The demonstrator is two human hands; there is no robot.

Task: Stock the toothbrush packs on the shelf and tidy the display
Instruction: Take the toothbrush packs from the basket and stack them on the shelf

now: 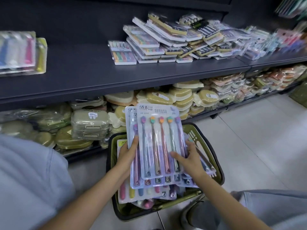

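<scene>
Head view puts both my hands on a fanned stack of toothbrush packs held just above the green basket on the floor. My left hand grips the stack's left edge, fingers curled over the front of the lower packs, with the thumb hidden behind them. My right hand lies on the top pack's right side with fingers spread and nearly straight, pressing on the plastic; I cannot tell whether its thumb hooks under the edge. More packs lie loose in the basket beneath, and their lower ends overlap the stack's bottom edge.

Above, the dark shelf has a broad bare stretch between a small pile of packs at the far left and a leaning heap of boxed toothbrush sets at centre right. That gap is the open room I see. Its front lip runs just above the stack's top corner. The lower shelf is crammed with wrapped soap boxes, and pale tile floor lies open right of the basket.
</scene>
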